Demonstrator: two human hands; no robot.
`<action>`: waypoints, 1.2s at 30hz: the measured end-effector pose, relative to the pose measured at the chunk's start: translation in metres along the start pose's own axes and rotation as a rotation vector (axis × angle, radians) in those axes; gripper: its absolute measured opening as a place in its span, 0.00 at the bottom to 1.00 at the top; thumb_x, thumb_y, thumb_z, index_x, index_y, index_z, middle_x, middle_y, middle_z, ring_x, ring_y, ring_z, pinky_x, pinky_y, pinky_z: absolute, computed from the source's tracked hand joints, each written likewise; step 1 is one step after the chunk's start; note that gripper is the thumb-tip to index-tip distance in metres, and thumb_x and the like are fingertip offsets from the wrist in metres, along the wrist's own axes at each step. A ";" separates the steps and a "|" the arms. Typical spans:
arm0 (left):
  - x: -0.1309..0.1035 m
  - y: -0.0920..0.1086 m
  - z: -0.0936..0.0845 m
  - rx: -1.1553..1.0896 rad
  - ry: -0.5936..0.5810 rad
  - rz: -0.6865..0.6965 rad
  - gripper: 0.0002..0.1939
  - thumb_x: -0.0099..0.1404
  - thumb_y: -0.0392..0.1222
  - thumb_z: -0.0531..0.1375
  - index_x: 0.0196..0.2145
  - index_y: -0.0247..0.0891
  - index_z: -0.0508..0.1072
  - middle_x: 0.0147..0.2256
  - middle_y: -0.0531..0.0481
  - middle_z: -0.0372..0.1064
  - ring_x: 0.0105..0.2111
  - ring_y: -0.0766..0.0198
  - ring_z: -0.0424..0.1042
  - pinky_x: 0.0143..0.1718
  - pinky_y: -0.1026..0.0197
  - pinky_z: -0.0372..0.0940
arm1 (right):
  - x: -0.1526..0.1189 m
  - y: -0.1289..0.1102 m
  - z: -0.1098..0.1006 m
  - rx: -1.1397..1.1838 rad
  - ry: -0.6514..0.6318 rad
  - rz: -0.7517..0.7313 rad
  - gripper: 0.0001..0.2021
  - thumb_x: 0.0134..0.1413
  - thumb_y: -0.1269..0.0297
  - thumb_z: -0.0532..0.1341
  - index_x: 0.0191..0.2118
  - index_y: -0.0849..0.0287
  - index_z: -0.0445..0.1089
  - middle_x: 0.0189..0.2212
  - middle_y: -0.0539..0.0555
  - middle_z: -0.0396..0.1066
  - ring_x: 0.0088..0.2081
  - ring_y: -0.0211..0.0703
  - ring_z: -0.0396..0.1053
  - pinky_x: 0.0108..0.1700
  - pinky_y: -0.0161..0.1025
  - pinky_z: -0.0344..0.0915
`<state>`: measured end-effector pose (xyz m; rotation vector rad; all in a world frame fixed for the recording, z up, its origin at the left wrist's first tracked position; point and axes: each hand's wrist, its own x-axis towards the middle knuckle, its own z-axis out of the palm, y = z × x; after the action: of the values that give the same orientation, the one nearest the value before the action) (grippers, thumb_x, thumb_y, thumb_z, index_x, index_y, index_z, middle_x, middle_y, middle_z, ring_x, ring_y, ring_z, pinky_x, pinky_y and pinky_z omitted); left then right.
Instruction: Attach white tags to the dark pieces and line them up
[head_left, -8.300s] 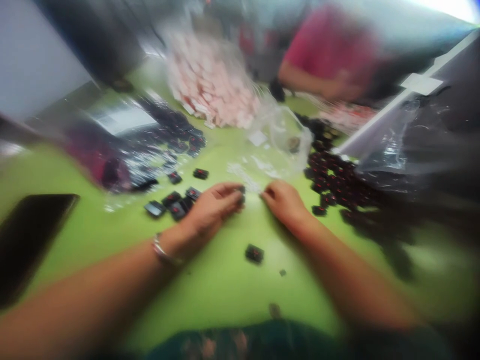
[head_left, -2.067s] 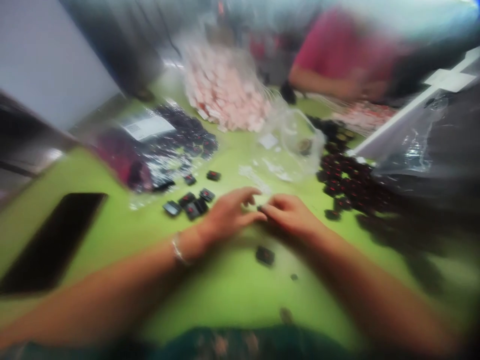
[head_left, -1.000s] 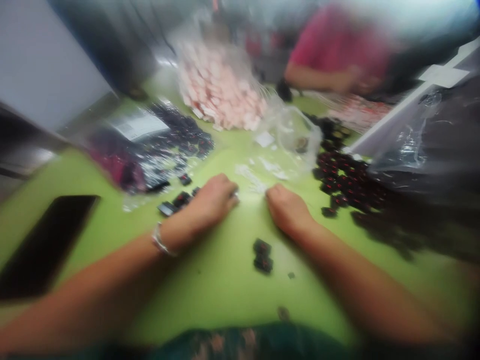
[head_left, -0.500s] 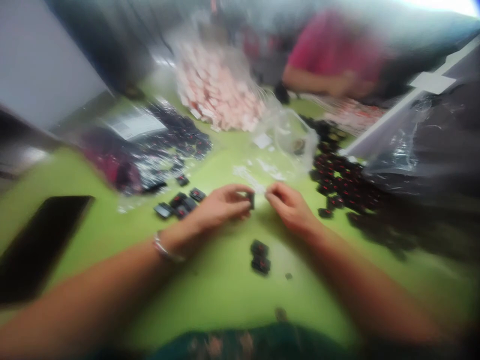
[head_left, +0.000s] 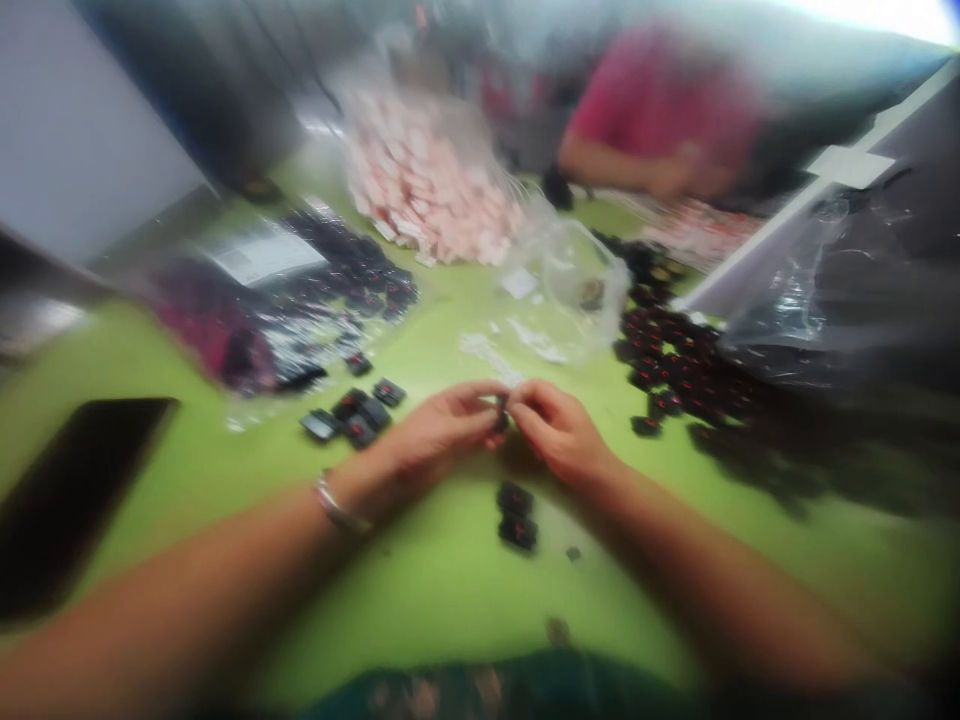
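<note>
My left hand (head_left: pixel 457 425) pinches a small black plastic part (head_left: pixel 501 412) between thumb and fingers. Against it, my right hand (head_left: pixel 559 425) has its fingertips pressed together; whatever they hold is too small to make out. Just beyond the fingers lies a scatter of small white pieces (head_left: pixel 484 352). Two black parts with red marks (head_left: pixel 517 517) sit side by side on the green table (head_left: pixel 442 590), nearer to me. Left of my left hand is a small group of black parts (head_left: pixel 358 415).
A clear bag of black parts (head_left: pixel 322 300) lies at the left, near a dark flat slab (head_left: pixel 82 500). Behind stands a bag of pale pink pieces (head_left: pixel 427 180). A heap of black parts (head_left: pixel 675 365) is at the right. Across the table sits a person in a pink top (head_left: pixel 660 110).
My right hand has moved left and now meets my left hand at the black part. The whole view has shifted slightly; the other things lie as before.
</note>
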<state>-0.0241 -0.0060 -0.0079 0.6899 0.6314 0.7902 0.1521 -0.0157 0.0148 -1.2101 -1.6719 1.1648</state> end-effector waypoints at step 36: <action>0.002 0.001 0.000 0.150 0.269 0.189 0.19 0.52 0.40 0.69 0.42 0.38 0.73 0.30 0.52 0.71 0.28 0.68 0.70 0.32 0.64 0.64 | 0.023 0.025 -0.044 -0.584 0.182 0.028 0.05 0.50 0.69 0.57 0.29 0.60 0.70 0.29 0.52 0.72 0.32 0.40 0.67 0.39 0.38 0.62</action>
<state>-0.0231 -0.0046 -0.0075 0.7947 0.8847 1.0293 0.1934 0.0209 0.0058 -1.6370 -1.9186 0.5626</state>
